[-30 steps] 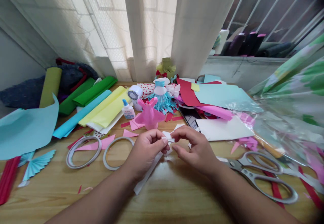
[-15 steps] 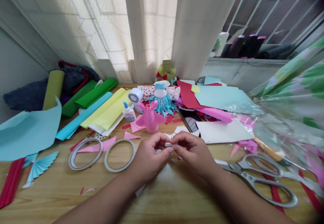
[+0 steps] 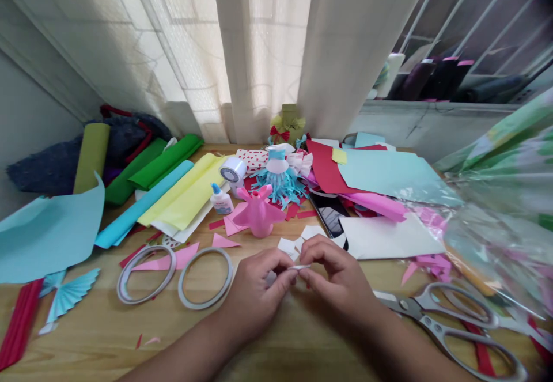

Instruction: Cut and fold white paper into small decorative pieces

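Observation:
Between the fingertips of both hands is a small white strip of paper (image 3: pixel 299 267), seen edge-on. My left hand (image 3: pixel 261 284) pinches its left end and my right hand (image 3: pixel 332 272) its right end; both are closed, just above the wooden table. Small white paper pieces (image 3: pixel 287 247) lie right behind the fingers. A pink paper figure (image 3: pixel 260 215) with side flaps stands upright beyond my left hand. Left of that hand lies a roll of tape (image 3: pixel 205 278), seen as a ring, with a second tape roll (image 3: pixel 146 275) farther left.
Large scissors (image 3: pixel 432 313) lie beside my right forearm. A glue bottle (image 3: pixel 222 200) stands behind the tape rolls. Coloured paper rolls (image 3: pixel 147 197) lie at the left. A dark phone (image 3: pixel 330 215), white paper (image 3: pixel 391 237) and light blue sheets (image 3: pixel 393 171) are at the right.
The view has shifted slightly, so most things sit a little lower. My hands have drawn slightly apart along the strip, and the white pieces behind them now show more.

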The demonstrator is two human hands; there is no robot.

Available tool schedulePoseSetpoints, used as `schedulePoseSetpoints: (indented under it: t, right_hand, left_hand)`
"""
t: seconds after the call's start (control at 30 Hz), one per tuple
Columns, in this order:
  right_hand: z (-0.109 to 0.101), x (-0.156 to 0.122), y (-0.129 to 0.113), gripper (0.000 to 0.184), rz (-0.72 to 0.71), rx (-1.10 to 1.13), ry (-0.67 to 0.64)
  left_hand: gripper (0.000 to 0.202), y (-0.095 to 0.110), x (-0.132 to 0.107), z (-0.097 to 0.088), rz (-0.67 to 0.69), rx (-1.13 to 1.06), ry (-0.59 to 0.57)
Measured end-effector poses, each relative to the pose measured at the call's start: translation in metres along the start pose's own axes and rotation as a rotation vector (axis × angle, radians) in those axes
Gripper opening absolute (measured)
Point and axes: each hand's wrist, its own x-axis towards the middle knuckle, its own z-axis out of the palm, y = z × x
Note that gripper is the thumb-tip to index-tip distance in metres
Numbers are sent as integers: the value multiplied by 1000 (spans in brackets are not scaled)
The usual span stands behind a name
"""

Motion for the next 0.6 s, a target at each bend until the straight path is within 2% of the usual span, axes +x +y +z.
schedulePoseSetpoints:
  t: [0.23, 0.37, 0.6]
  right_hand:
    - [-2, -2, -7, 6, -22, 53, 24]
    - [-2, -3, -8, 2, -13, 94, 8]
    - [-1, -5, -12, 7, -54, 16, 67]
  left_hand:
    - [21, -3, -2, 2, -22, 6, -28]
    - [20, -3, -3, 2, 3, 31, 0]
    - [20, -3, -4, 4, 83, 61, 26]
